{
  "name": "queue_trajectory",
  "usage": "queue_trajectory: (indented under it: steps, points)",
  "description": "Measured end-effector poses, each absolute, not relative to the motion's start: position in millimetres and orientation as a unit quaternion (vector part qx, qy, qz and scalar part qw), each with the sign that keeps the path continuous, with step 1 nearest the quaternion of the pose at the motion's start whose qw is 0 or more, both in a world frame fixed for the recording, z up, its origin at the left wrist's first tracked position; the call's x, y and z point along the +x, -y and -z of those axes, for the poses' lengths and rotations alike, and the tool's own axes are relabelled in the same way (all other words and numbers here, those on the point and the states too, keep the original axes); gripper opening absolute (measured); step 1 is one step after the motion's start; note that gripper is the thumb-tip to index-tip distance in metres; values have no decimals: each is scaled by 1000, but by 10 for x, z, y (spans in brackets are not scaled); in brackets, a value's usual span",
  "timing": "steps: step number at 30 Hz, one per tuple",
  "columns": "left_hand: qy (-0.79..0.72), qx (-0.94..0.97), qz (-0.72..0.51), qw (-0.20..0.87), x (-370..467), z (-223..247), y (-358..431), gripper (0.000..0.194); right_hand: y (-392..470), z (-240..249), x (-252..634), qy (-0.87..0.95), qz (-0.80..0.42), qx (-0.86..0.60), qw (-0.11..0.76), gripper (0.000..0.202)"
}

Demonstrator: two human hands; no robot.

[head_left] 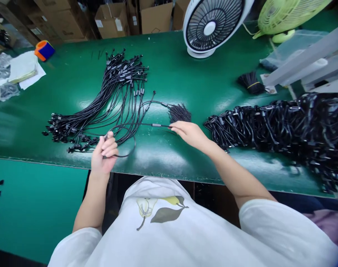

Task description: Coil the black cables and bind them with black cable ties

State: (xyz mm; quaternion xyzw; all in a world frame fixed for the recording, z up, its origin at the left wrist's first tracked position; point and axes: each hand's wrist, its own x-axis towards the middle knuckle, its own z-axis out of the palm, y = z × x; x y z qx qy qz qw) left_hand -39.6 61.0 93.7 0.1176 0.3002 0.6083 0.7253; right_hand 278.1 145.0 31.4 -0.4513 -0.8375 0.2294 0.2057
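A black cable (134, 142) runs in a loop between my hands, above the green table. My left hand (105, 151) is closed on one part of it, fingers curled toward the palm. The fingertips of my right hand (189, 134) pinch the cable near a grey sleeve (156, 125). Just behind my right fingers lies a small pile of short black ties (180, 112). A large spread of black cables (98, 102) with connectors and grey sleeves lies beyond and left of my left hand.
Many bundled black cables (258, 124) are heaped at the right. A banded black bundle (251, 83), a white fan (209, 27) and a green fan (288, 16) stand or lie farther back. Papers (25, 68) and an orange-blue roll (44, 50) are at the left, cardboard boxes (113, 22) behind.
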Motion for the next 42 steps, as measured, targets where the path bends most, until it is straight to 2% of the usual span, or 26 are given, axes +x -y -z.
queue_trajectory:
  steps: [5, 10, 14, 17, 19, 22, 24, 27, 30, 33, 38, 42]
  points:
    - [-316, 96, -634, 699, -528, -982, -673, 33, -1136, -71, 2806, 838, -215, -453, 214, 36]
    - [-363, 78, -628, 684, -536, -893, -693, 36, -1022, -73, 2807, 867, -145, -440, 181, 36]
    - [-332, 62, -624, 705, -668, -902, -654, 44, -1093, -96, 2889, 864, -93, -462, 176, 38]
    - [-336, 93, -634, 690, -687, -894, -641, 32, -1038, -95, 2820, 879, -84, -442, 158, 37]
    - [-391, 168, -624, 655, -589, -835, -639, 21, -922, -128, 2674, 902, -99, -397, 141, 34]
    - [-498, 363, -526, 586, -321, -678, -609, 23, -748, -277, 2382, 935, -173, -277, 141, 32]
    - [-531, 499, -418, 544, -153, -580, -558, 29, -726, -424, 2212, 928, -241, -217, 183, 33]
    - [-512, 588, -316, 541, -30, -512, -471, 33, -861, -594, 2065, 868, -347, -232, 268, 29]
    - [-452, 511, -371, 630, -8, -533, -438, 36, -1024, -571, 1994, 767, -449, -309, 339, 21]
    - [-416, 385, -449, 691, 54, -564, -446, 35, -1027, -410, 1898, 639, -540, -363, 410, 36]
    - [-458, 339, -457, 683, 289, -379, -378, 44, -796, -277, 1714, 361, -754, -337, 434, 44]
    - [-514, 407, -419, 629, 340, -129, -271, 50, -682, -296, 1626, 223, -796, -326, 459, 47]
